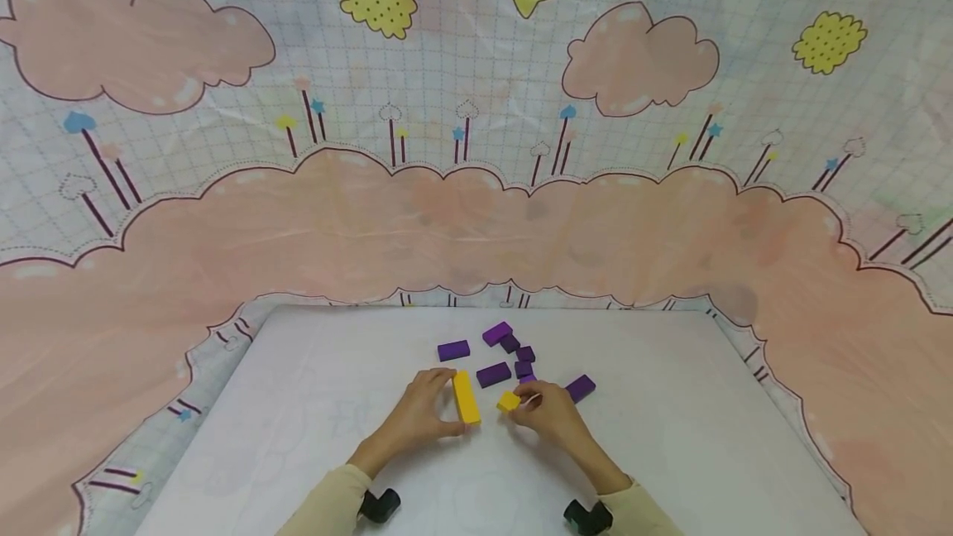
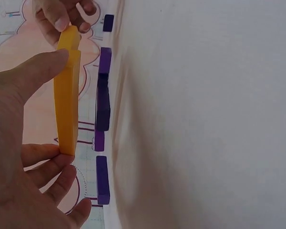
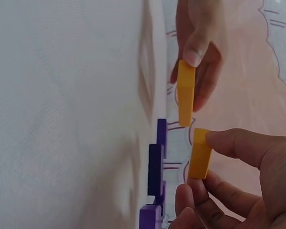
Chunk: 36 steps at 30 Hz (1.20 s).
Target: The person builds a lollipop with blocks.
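Long yellow block [image 1: 466, 398] was held end to end between wide-set fingers of the left hand [image 1: 419, 413], presumably keeping its sides clear; small yellow block [image 1: 508, 402] was pinched by close-set fingers of the right hand [image 1: 553, 414]; purple blocks [image 1: 494, 375] lay mostly beyond.

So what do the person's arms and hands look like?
The left sleeve and right sleeve are pale yellow, each with a small dark gadget by the cuff. The left hand and right hand are bare, without gloves.
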{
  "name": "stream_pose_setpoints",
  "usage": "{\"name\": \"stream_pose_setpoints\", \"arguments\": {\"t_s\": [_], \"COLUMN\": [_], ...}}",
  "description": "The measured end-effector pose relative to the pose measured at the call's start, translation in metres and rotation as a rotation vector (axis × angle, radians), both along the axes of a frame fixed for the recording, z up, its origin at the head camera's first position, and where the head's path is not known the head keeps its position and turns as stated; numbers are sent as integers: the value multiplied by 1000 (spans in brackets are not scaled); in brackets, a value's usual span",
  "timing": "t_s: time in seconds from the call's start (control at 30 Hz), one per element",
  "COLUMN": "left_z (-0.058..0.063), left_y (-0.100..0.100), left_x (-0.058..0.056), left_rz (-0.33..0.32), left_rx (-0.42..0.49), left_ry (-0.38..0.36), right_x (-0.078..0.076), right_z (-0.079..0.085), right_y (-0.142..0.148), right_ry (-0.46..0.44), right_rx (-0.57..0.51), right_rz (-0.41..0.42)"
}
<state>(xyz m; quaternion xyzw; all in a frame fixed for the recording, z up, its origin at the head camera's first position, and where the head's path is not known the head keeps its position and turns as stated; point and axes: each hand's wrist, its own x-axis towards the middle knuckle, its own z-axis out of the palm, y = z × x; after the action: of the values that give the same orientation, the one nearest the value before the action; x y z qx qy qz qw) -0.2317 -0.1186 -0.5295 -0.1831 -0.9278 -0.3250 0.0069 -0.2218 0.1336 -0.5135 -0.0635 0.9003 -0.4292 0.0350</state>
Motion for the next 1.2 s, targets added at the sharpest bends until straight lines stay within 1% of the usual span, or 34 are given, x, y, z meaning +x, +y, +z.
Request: {"name": "stream_pose_setpoints", "arguments": {"t_s": [0.17,0.23,0.37,0.57,0.63,0.77,0.9,1.0,1.1,1.2], "left_z": [0,0,2,5,6,6,7,8,9,8], "left_y": [2,3,5,7,8,9,11,14,16,18], "left_x": [5,8,13,21,23,26,30,33,36,39], "left_rz": [-47,-57,-69,-93,-99,-112,-132,-149,-160,-171], "left_rx": [-10,-10,-11,-22,-29,-48,-41,-37,-46,-63], "left_ry": [33,33,28,-7,-8,8,14,1,-28,-30], "right_x": [1,1,1,0,-1,-3,-5,-6,-8,-9], "right_z": [3,5,8,13,14,14,13,13,12,12], "right_y": [2,3,2,0,0,1,1,0,0,0], "right_ry": [11,14,9,2,1,2,-4,-2,-10,-13], "right_rx": [-2,-6,-2,7,0,-3,3,8,3,1], "right_rz": [4,9,9,-3,0,3,-5,-3,-2,7]}}
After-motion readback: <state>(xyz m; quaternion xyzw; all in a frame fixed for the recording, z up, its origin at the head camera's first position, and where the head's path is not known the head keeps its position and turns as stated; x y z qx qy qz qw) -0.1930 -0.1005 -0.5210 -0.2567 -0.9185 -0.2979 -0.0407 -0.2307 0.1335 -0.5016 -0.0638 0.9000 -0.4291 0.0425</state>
